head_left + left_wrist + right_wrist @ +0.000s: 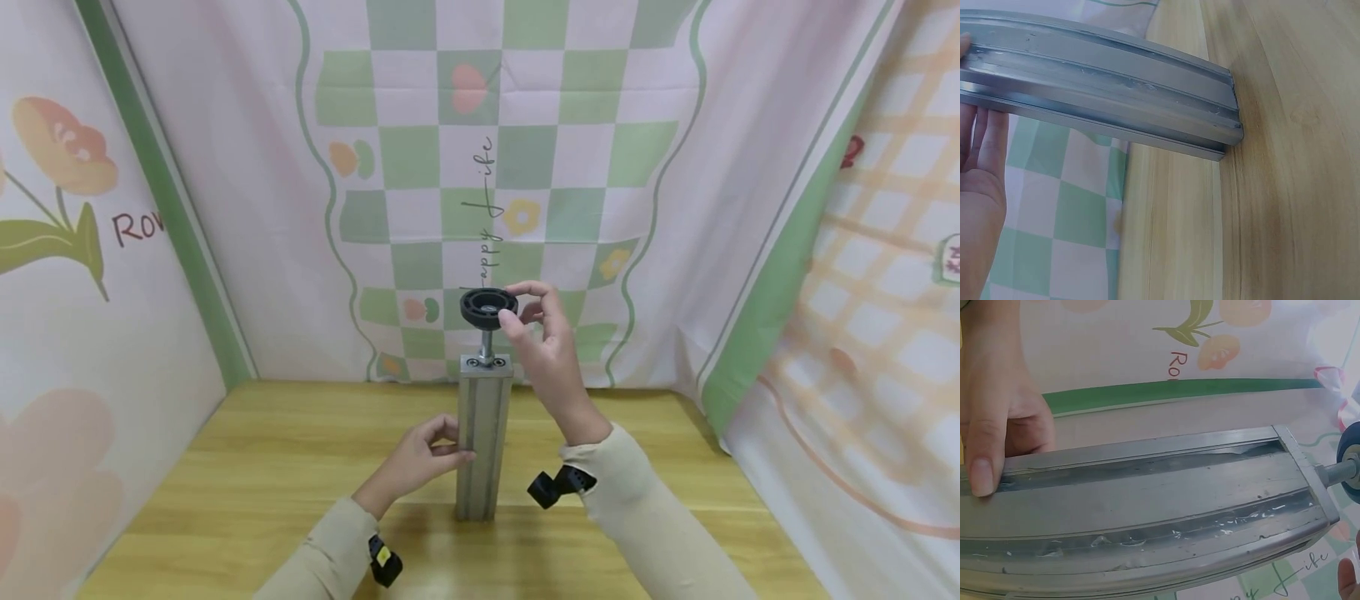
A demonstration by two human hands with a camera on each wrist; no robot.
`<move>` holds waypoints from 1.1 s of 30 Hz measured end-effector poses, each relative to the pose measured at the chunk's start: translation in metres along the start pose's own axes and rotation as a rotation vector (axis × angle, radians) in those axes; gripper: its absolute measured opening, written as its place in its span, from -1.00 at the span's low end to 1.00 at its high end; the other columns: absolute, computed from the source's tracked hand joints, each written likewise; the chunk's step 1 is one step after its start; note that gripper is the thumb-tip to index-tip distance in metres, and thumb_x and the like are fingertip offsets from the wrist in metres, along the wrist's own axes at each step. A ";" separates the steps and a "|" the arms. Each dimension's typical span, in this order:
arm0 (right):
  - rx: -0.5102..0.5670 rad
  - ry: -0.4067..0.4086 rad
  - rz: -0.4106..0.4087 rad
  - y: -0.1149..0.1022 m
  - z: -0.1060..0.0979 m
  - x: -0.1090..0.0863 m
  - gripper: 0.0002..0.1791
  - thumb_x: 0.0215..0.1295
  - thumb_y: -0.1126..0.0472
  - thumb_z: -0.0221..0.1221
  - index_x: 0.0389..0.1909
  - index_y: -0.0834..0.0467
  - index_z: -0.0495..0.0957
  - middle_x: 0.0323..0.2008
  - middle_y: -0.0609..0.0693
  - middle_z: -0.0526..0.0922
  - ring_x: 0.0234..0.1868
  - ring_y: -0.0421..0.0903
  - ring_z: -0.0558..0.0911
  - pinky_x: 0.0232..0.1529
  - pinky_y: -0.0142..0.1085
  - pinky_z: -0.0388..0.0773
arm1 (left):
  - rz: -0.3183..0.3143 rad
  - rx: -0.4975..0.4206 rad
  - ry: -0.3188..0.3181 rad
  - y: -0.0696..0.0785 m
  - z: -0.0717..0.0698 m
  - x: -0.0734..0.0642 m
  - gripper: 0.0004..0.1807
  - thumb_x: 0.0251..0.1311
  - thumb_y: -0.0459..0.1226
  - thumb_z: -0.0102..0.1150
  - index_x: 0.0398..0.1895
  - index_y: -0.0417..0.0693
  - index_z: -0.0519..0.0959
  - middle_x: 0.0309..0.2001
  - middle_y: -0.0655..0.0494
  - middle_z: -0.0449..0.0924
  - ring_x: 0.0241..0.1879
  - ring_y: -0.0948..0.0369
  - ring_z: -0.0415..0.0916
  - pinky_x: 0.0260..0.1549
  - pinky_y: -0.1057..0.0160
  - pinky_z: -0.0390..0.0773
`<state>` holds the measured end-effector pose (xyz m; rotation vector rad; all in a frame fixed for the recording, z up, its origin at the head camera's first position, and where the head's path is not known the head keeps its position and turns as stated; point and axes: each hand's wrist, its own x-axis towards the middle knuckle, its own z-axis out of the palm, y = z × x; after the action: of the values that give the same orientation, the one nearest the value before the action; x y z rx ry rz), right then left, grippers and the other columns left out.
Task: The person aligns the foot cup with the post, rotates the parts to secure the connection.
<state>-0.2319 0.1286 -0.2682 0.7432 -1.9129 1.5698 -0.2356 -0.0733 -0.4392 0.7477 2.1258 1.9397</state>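
Note:
A silvery aluminium extrusion post (483,442) stands upright on the wooden table, its slotted faces running lengthwise. On its top plate, a threaded stem (487,343) carries a black round levelling foot (478,317), disc side up. My left hand (416,458) grips the post partway down from the left; its thumb lies on the front face and the other fingers go to the side and behind. My right hand (551,358) pinches the foot's rim at the right between thumb and index finger. In the left wrist view, the post's lower end (1210,112) meets the table.
The wooden table (247,475) reaches back to a hanging checked cloth (408,212). Printed cloths also hang at the left (56,333) and right (862,400). A small black camera (555,487) is strapped to the right wrist, another (385,564) to the left.

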 end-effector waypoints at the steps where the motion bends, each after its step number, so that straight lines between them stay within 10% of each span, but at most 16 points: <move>1: -0.017 0.003 -0.014 0.000 0.000 0.001 -0.61 0.35 0.06 0.16 0.13 0.12 0.43 -0.19 0.07 0.46 -0.19 0.02 0.38 -0.33 -0.20 0.35 | 0.000 -0.001 -0.002 0.000 0.000 0.000 -0.67 0.21 -0.32 0.41 -0.06 -0.24 0.49 -0.05 -0.04 0.52 0.00 0.06 0.58 -0.05 0.19 0.68; 13: -0.143 0.012 -0.201 -0.007 0.004 0.007 -0.53 0.27 -0.02 0.28 0.09 0.13 0.49 -0.04 0.03 0.39 -0.11 0.01 0.33 -0.06 -0.17 0.30 | 0.030 0.001 -0.015 0.002 -0.001 -0.002 -0.67 0.24 -0.30 0.40 -0.06 -0.22 0.49 -0.05 -0.05 0.53 -0.01 0.09 0.59 -0.05 0.19 0.69; 20: -0.060 -0.165 -0.101 -0.008 0.000 0.011 -0.41 0.54 0.00 -0.27 0.46 0.15 0.28 0.49 -0.07 0.18 0.49 -0.10 0.13 0.44 0.14 0.02 | 0.014 -0.006 -0.019 0.002 0.000 -0.003 -0.69 0.23 -0.30 0.40 -0.08 -0.17 0.48 -0.06 -0.04 0.51 -0.03 0.07 0.61 -0.08 0.18 0.70; 33: 0.100 -0.229 -0.060 0.002 -0.003 0.011 -0.44 0.57 0.12 -0.36 0.41 0.19 0.37 0.40 -0.01 0.40 0.45 -0.10 0.26 0.49 -0.05 0.05 | 0.003 -0.012 -0.008 0.002 0.000 -0.002 -0.69 0.23 -0.30 0.40 -0.08 -0.19 0.49 -0.08 -0.04 0.51 -0.05 0.08 0.61 -0.09 0.21 0.70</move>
<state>-0.2408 0.1310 -0.2607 1.0537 -1.9611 1.6116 -0.2329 -0.0744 -0.4375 0.7557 2.1081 1.9461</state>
